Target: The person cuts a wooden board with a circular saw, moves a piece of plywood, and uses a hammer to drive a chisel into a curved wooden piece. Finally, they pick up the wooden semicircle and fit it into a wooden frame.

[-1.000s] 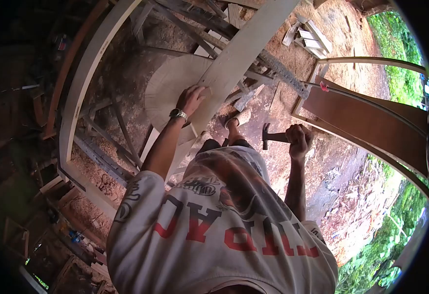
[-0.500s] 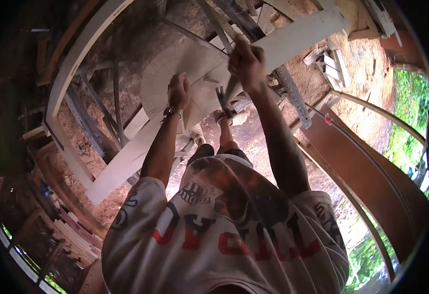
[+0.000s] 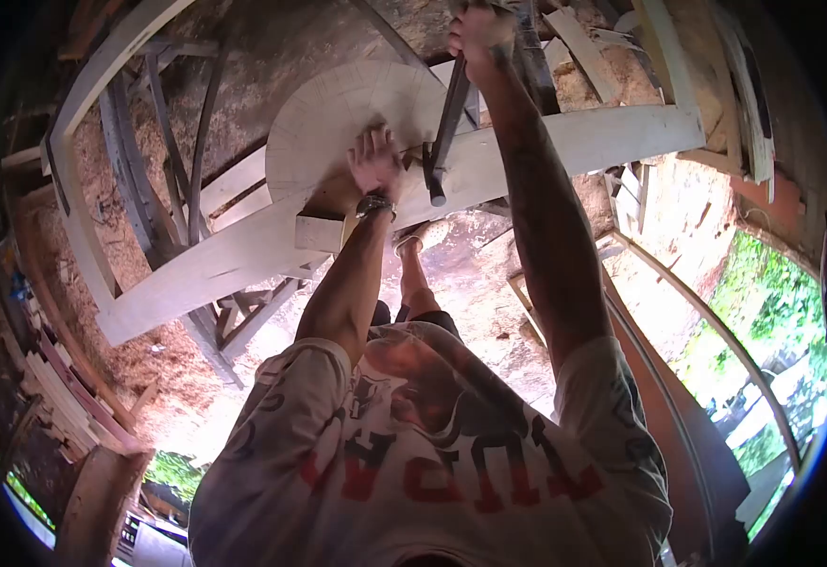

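My left hand (image 3: 375, 159), with a watch on the wrist, presses on a long pale board (image 3: 583, 140) where it crosses a fan-shaped wooden panel (image 3: 338, 109). Above it, my right hand (image 3: 477, 36) is closed round the handle of a hammer (image 3: 443, 132). The hammer hangs head down, and its head is just to the right of my left hand, at the board. A small wood block (image 3: 317, 231) sits under the board below my left wrist. One of my feet (image 3: 411, 238) shows beneath the board.
A curved pale wooden frame (image 3: 73, 104) arcs along the left. Stacked planks (image 3: 64, 397) lie at lower left. A brown door panel (image 3: 687, 444) leans at lower right. Dark metal bars (image 3: 130, 161) and sawdust-covered ground lie under the work. Greenery shows at the right.
My right hand has swung the hammer from waist height up over the board, head now beside my left hand. My left hand has stayed on the board. The view has turned.
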Demonstrator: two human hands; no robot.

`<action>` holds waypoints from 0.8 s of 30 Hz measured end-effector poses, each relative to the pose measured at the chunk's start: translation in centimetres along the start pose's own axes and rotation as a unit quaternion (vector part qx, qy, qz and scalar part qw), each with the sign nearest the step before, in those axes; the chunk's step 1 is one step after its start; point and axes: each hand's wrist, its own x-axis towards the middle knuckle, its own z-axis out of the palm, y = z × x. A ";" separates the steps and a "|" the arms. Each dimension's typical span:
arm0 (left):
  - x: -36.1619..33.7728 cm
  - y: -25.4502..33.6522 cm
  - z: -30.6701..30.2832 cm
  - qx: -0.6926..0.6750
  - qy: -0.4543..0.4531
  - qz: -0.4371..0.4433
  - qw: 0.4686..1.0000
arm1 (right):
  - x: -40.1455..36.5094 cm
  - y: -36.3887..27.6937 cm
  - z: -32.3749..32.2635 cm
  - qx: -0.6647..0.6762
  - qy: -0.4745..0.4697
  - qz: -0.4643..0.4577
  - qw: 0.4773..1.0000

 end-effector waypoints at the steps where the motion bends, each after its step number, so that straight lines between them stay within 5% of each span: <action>1: 0.0 0.1 -0.1 -0.014 0.000 -0.006 1.000 | -5.2 -2.6 4.1 -0.084 0.058 -0.004 0.995; 3: 0.4 0.4 0.1 -0.016 0.007 -0.021 1.000 | -11.9 -5.3 9.4 -0.171 0.080 -0.034 0.981; 5: 0.1 0.4 0.2 0.011 0.007 -0.030 0.999 | -12.0 -4.3 8.6 -0.261 0.033 -0.150 0.953; 7: 0.4 0.6 0.2 0.027 0.010 -0.027 0.999 | -11.7 -3.9 8.9 -0.254 0.040 -0.167 0.952; 9: 0.6 0.7 -0.4 0.028 0.002 -0.030 0.999 | -13.0 -5.0 10.6 -0.175 0.104 -0.063 0.977; 10: 0.9 0.8 -0.7 0.022 -0.007 -0.036 0.999 | -10.3 -2.3 5.5 -0.132 0.046 -0.018 0.990; 13: 0.9 1.3 -0.8 0.026 -0.001 -0.032 0.999 | -9.8 -1.6 4.7 0.088 -0.016 0.001 0.996; 14: 0.8 1.3 -0.6 0.035 0.005 -0.026 0.999 | -10.6 -2.3 6.5 -0.064 0.040 -0.067 0.995; 18: 0.5 1.1 -0.1 0.029 0.001 -0.024 0.999 | -12.7 -3.8 8.3 -0.113 0.049 -0.082 0.989; 21: 0.3 0.9 -0.3 0.027 0.006 -0.018 0.999 | -10.8 -1.9 6.6 0.215 0.001 -0.015 0.977; 22: 0.2 0.9 -0.3 0.028 0.010 -0.011 0.999 | -10.4 -1.7 5.3 0.109 -0.107 -0.087 0.984; 24: 1.0 0.7 -0.3 0.046 0.018 0.004 0.999 | -10.8 -2.4 6.6 0.017 -0.024 -0.080 0.996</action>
